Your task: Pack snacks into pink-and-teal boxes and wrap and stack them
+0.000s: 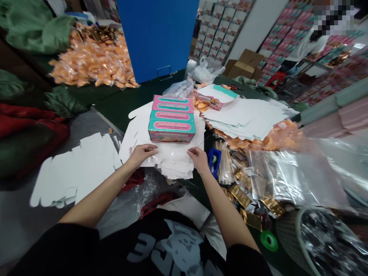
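A row of several pink and teal printed boxes (171, 126) lies in front of me on flat white cardboard sheets (135, 132). Just below the row's near side, faint glints show a clear plastic film (172, 152). My left hand (141, 154) pinches at the film's left side, thumb and fingers pressed together. At its right side, my right hand (199, 158) is closed in a similar pinch. Both hands are close to the boxes' near corners but apart from them. What exactly lies between the fingertips is hard to make out.
Right of the boxes are stacked white sheets (244, 115), a blue tape dispenser (214, 163), wooden sticks (226, 165), clear bags (287, 176) and green tape (269, 240). Orange wrapped pieces (94, 57) are heaped behind left, beside a blue panel (158, 34). A person (307, 46) is at far right.
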The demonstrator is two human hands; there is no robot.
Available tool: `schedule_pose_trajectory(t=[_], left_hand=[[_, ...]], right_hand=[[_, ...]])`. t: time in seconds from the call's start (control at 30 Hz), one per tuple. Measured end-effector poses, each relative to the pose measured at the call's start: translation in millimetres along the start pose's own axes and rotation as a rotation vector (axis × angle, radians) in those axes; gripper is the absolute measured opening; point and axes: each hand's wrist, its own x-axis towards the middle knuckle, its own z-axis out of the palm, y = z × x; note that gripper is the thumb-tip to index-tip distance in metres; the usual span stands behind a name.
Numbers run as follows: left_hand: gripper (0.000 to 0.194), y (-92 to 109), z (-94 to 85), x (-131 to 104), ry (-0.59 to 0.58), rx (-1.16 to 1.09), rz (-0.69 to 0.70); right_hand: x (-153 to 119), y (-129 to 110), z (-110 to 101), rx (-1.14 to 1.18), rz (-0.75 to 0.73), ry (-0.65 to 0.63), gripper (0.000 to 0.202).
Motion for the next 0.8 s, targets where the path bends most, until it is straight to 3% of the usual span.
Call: schedule_pose_trajectory(t=[0.17,0.3,0.4,0.8], left_hand=[[0.031,-3.8,-4.5,5.8,0.055,0.272,0.063],[0.019,-3.3,6.2,10.4,0.263,0.508,0.213],[0.015,-4.9,14.8,17.0,0.372,0.591,0.226],[0.017,-1.9,14.5,31.2,0.23,0.528,0.124]], right_hand=[[5.5,-1.5,-1.3,-0.28,-0.072,-0.012,0.011],[11.7,0.2,4.7,-0.563,-0.159,0.092,0.013],[18.9,4.1,10.3,-0.62,-0.158,0.121,0.014],[43.2,9.0,15.8,-0.536,-0.131,0.06,0.01]])
